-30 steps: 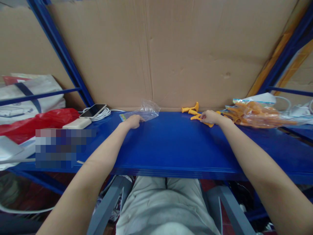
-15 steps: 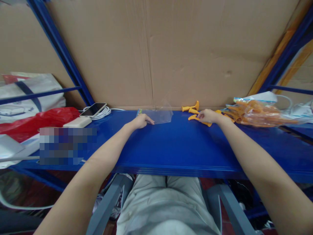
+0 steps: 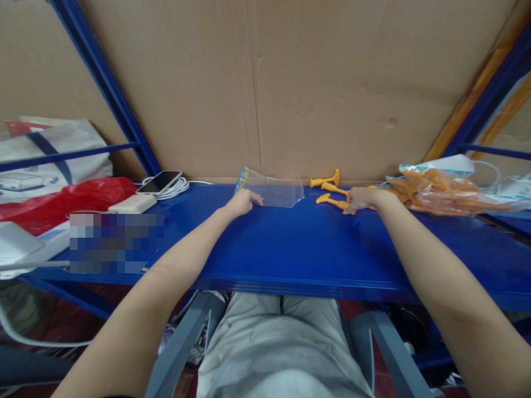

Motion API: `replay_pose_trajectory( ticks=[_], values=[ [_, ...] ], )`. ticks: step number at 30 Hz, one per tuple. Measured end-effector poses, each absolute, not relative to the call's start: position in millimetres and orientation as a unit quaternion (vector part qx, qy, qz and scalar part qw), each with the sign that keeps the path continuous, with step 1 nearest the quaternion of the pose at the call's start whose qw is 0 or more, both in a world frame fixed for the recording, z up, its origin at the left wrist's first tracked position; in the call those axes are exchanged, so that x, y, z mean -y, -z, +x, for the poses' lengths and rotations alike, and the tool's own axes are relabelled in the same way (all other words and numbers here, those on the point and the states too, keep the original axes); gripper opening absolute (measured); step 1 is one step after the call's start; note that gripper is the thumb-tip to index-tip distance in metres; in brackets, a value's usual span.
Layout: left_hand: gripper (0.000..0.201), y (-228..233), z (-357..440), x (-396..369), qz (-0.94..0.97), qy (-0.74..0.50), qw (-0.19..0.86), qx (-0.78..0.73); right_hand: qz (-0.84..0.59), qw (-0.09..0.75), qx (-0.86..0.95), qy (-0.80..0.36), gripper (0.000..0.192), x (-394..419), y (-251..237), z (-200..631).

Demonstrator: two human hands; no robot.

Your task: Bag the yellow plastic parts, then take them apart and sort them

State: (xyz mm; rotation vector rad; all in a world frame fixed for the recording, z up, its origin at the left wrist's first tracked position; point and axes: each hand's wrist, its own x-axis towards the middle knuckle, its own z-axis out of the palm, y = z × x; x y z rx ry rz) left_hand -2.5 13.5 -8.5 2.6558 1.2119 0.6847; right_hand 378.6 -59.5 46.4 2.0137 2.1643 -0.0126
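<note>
My left hand (image 3: 242, 202) rests at the left end of a clear plastic bag (image 3: 279, 194) with a colourful printed strip. Its thumb and fingers are closed on the bag's near edge. On the right, my right hand (image 3: 362, 198) has its fingers closed around the handle end of an orange toy hammer (image 3: 332, 201), whose head points left. Just behind lies another orange toy hammer (image 3: 325, 181), near the cardboard. More orange pieces are partly hidden under my right hand.
A clear bag full of orange pieces (image 3: 440, 190) lies at the right. To the left are a phone (image 3: 164, 182) on a coiled white cable, a white block (image 3: 133, 204) and a red plastic bag (image 3: 91, 196). Cardboard (image 3: 315, 88) backs the blue shelf (image 3: 286, 249).
My right hand has shifted right along the toy hammers, and the nearer hammer's head lies slightly farther left. The clear bag's printed strip has lifted and shows more in my left hand.
</note>
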Motion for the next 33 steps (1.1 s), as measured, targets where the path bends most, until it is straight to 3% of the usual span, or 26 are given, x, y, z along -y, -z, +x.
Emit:
replay_pose_trajectory(
  ticks=[5,14,23,33],
  values=[
    [0.058,5.7,-1.6,-9.9,0.882,-0.238,0.054,-0.402,0.68,-0.027,-0.732,0.002,0.012,61.3,-53.1,378.9],
    [0.058,5.8,3.2,-6.2,0.887,-0.231,0.05,-0.397,0.64,-0.266,-0.72,0.026,0.045,58.7,-59.4,384.1],
    [0.057,6.5,1.3,-8.7,0.896,-0.241,0.046,-0.37,0.622,-0.215,-0.747,0.094,0.024,58.6,-45.2,369.9],
    [0.056,6.1,3.6,-6.9,0.896,-0.236,0.054,-0.373,0.59,-0.304,-0.716,0.217,0.025,48.9,-26.2,362.4]
  ],
)
